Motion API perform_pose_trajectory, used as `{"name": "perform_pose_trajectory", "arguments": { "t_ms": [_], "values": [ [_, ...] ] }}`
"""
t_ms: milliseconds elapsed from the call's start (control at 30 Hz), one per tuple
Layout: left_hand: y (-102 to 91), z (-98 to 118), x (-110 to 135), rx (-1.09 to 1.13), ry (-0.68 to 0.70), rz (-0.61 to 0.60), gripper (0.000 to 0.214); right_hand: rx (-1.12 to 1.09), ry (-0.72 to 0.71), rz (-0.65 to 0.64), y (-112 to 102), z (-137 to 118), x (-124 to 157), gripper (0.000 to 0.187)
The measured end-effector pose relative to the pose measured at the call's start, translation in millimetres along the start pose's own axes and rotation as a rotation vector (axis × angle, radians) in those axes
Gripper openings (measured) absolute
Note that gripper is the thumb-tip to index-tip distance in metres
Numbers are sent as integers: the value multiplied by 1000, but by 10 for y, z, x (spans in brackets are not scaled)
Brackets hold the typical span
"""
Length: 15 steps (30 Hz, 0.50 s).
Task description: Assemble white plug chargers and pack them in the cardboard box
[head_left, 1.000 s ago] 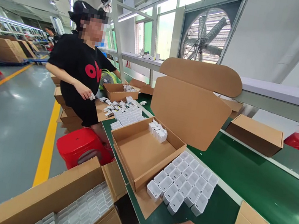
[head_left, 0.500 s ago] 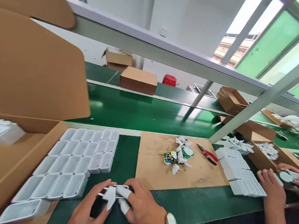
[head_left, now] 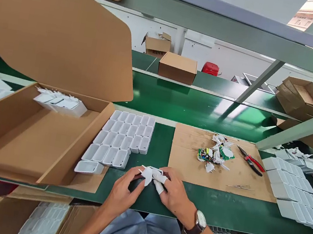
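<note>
Both of my hands meet at the front edge of the bench around a small white part with thin white wires (head_left: 148, 175). My left hand (head_left: 125, 192) grips its left side between thumb and fingers. From the right, my right hand (head_left: 176, 195) pinches the same part; white covers are on some of its fingertips. Fingers hide much of the part. Rows of small white plastic cases (head_left: 113, 139) stand just left of the hands. A cardboard sheet (head_left: 183, 150) at the right bears a cluster of circuit boards and white pieces (head_left: 213, 154).
Red-and-black pliers (head_left: 250, 161) and thin tweezers (head_left: 240, 186) lie on the cardboard sheet. Stacked white cases (head_left: 297, 192) stand at the right. An open carton (head_left: 56, 152) at the left holds white cases with wired pieces (head_left: 60, 102). A metal post (head_left: 306, 127) slants down at the right.
My view has swung left and down, bringing more of the open carton into sight and taking the co-worker's hands out. Both my hands keep hold of the white part.
</note>
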<state>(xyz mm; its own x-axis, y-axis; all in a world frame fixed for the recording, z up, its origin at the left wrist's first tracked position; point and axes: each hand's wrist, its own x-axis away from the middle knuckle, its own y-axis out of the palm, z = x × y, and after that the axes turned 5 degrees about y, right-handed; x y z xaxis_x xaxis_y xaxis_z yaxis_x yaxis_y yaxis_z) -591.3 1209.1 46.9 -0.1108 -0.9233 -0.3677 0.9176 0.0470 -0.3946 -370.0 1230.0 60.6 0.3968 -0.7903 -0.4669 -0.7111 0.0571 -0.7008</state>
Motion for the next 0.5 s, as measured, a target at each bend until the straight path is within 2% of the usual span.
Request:
{"name": "perform_pose_trajectory", "arguments": {
  "t_ms": [100,167,200,333,500],
  "values": [
    [-47,110,-25,28,17,19,48,42,-17,-8,3,2,1,36],
    [-85,186,-95,16,86,-8,60,59,-22,-8,5,9,2,37],
    [-101,222,-140,0,145,-33,60,61,-22,-5,7,11,3,38],
    [-116,329,-305,-73,349,-50,37,29,-10,29,14,-1,4,44],
    [-32,395,-365,-256,314,81,19,-66,97,63,27,-41,10,40]
  ]
}}
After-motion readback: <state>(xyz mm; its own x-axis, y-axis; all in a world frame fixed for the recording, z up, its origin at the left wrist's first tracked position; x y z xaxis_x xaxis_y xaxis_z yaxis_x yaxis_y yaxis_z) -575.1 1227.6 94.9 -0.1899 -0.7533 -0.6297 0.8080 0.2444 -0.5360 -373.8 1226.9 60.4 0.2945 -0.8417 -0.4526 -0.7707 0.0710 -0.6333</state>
